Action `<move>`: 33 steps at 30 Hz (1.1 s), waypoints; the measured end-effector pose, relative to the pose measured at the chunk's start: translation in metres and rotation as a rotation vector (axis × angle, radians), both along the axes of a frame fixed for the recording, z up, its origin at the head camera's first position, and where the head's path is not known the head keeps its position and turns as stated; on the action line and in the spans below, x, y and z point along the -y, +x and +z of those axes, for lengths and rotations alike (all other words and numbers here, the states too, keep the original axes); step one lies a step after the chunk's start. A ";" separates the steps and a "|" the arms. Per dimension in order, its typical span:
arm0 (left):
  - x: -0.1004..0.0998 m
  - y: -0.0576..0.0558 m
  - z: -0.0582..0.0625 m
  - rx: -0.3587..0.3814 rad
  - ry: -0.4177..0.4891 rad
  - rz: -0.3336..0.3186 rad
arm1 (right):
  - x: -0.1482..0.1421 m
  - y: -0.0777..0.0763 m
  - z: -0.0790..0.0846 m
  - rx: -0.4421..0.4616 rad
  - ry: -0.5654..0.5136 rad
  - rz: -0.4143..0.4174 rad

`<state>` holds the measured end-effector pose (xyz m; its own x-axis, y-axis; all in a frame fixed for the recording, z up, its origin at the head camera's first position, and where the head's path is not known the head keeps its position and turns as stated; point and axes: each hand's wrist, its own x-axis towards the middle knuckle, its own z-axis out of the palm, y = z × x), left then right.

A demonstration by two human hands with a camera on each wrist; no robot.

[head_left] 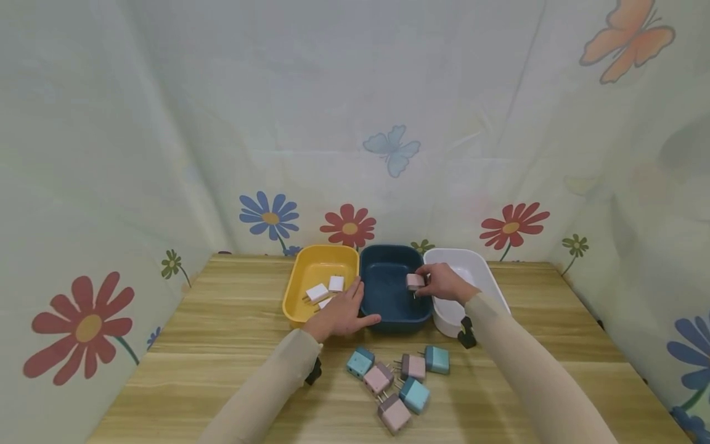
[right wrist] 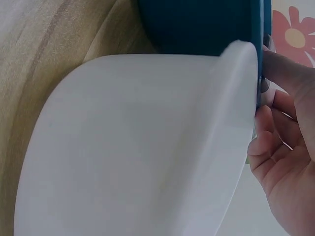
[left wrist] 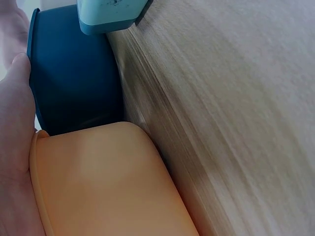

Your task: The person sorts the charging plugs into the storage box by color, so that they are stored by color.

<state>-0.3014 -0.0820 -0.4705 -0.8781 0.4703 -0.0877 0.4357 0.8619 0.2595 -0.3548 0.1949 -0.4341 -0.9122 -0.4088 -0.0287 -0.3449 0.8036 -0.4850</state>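
In the head view my right hand (head_left: 445,283) pinches a pink plug charger (head_left: 414,282) over the right side of the dark blue bin (head_left: 386,295). The charger's prongs point downward. My left hand (head_left: 342,311) lies with extended fingers across the meeting rims of the yellow bin (head_left: 294,290) and the blue one. Several white plug chargers (head_left: 317,293) lie in the yellow bin, partly hidden by that hand. To the right, the white bin (head_left: 448,319) stands under my right wrist.
In front of the bins, several pink chargers (head_left: 394,413) and teal chargers (head_left: 437,359) lie loosely grouped on the wooden table (head_left: 222,345). A patterned curtain (head_left: 310,123) hangs right behind the bins.
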 end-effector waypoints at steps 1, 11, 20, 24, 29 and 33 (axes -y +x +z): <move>0.000 0.000 0.000 -0.001 0.001 -0.001 | 0.000 0.000 -0.001 0.001 -0.002 -0.004; 0.000 -0.001 0.000 0.009 0.006 0.000 | 0.001 -0.006 -0.006 -0.044 0.012 -0.013; 0.000 0.000 -0.001 0.012 0.020 0.007 | 0.000 -0.006 -0.008 -0.115 -0.013 -0.008; 0.000 0.000 -0.002 0.011 0.019 0.005 | -0.005 -0.004 -0.008 -0.136 -0.026 0.008; 0.000 -0.001 -0.002 0.015 0.018 0.003 | -0.010 0.002 -0.006 -0.133 -0.047 0.035; 0.000 -0.001 -0.003 0.014 0.030 0.002 | -0.013 0.011 -0.001 -0.114 -0.051 0.055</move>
<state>-0.3027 -0.0818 -0.4731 -0.8780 0.4709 -0.0857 0.4300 0.8547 0.2908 -0.3443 0.2082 -0.4351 -0.8847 -0.4562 0.0960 -0.4427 0.7576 -0.4797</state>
